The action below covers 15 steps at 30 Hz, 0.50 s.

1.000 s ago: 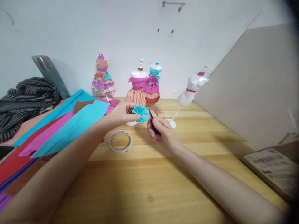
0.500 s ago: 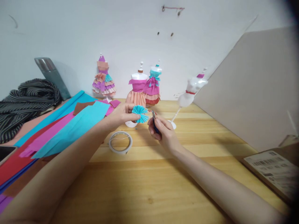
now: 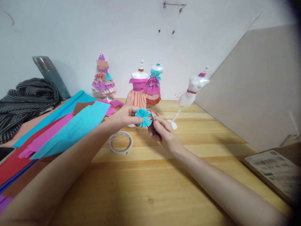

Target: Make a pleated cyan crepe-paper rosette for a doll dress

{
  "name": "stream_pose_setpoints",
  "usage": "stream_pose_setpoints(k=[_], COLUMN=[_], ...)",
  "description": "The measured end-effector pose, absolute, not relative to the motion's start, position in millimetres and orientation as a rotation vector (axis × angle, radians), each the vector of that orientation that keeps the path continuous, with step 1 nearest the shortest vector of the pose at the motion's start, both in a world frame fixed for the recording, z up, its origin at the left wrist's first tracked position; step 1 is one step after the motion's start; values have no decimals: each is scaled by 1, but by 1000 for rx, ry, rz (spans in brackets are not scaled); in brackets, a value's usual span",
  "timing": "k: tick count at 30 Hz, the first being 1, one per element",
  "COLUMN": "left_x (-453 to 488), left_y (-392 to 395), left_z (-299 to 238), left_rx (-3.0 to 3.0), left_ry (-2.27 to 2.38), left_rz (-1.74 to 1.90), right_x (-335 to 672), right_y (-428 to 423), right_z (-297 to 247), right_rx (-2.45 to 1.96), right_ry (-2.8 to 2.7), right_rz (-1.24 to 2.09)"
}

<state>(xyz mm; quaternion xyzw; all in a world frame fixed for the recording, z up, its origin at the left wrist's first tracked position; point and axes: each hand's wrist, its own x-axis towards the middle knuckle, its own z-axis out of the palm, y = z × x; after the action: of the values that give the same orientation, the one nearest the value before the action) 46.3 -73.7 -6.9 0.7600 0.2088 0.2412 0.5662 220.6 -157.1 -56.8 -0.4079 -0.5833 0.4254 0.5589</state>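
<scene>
My left hand (image 3: 125,116) pinches a round, pleated turquoise paper rosette (image 3: 143,117) between thumb and fingers, its face turned toward me. My right hand (image 3: 163,129) is closed around small scissors (image 3: 155,127) with a dark blue handle. The blades point up and meet the rosette's right edge; whether they are parted I cannot tell. Just behind the hands stands a small white mannequin (image 3: 138,89) in a magenta top and peach pleated skirt. A roll of tape (image 3: 120,142) lies on the table below my left hand.
Sheets of coloured crepe paper (image 3: 72,128) spread over the left side, near a striped cloth (image 3: 30,97) and a flask (image 3: 50,75). Two dressed mannequins stand by the wall. A bare white mannequin (image 3: 194,89) leans at right. A cardboard box (image 3: 270,172) sits at the right edge.
The rosette has moved slightly right and down in my left hand, up to the scissors. My right hand has shifted a little left, and the blades now touch the rosette's edge.
</scene>
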Motion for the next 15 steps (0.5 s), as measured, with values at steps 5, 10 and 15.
stream_pose_setpoints(k=[5, 10, 15], left_x=[48, 50, 49], left_y=[-73, -73, -74], left_z=[-7, -8, -4], left_rx=[1828, 1848, 1834], left_ry=[480, 452, 483], left_rz=[557, 557, 561], right_x=[220, 219, 221], right_y=[-158, -158, -156], right_z=[-55, -55, -59], right_rx=[-980, -992, -992], right_ry=[-1376, -1392, -1422], right_rz=[998, 971, 955])
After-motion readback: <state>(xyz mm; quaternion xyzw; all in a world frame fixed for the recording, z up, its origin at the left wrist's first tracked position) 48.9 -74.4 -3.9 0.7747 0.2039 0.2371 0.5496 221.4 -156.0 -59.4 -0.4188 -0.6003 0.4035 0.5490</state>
